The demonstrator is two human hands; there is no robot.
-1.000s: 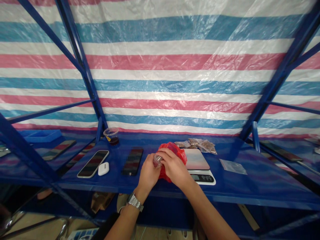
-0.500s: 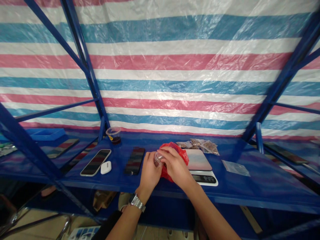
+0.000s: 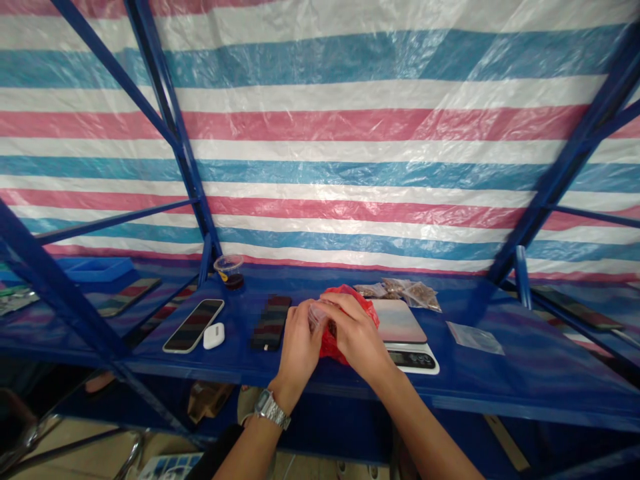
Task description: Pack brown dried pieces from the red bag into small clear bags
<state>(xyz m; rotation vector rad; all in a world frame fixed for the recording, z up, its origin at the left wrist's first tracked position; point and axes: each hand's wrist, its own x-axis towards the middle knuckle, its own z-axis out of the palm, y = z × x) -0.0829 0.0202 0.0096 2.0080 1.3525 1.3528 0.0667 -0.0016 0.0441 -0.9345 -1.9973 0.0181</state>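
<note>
My left hand (image 3: 299, 337), with a metal-banded watch on the wrist, is closed round a small clear plastic bag (image 3: 316, 315). My right hand (image 3: 356, 328) is beside it, its fingers bent together at the bag's mouth; what they pinch is hidden. Beneath and behind both hands lies a crumpled red plastic bag (image 3: 371, 311), with some brown bits visible between the hands. Just right of the red bag is a kitchen scale (image 3: 400, 321) with a dark display. Several small clear bags of brown dried pieces (image 3: 423, 295) lie behind the scale.
On the blue shelf (image 3: 500, 380), a flat clear bag (image 3: 475, 338) lies to the right. Leftward are a dark phone (image 3: 271, 323), a white earbud case (image 3: 214, 335), another phone (image 3: 194, 325) and a plastic cup of dark liquid (image 3: 231, 273). Blue posts (image 3: 185, 153) flank the shelf.
My right fingers have bent down closer to the small clear bag, and brown bits show between my hands. The view has shifted slightly.
</note>
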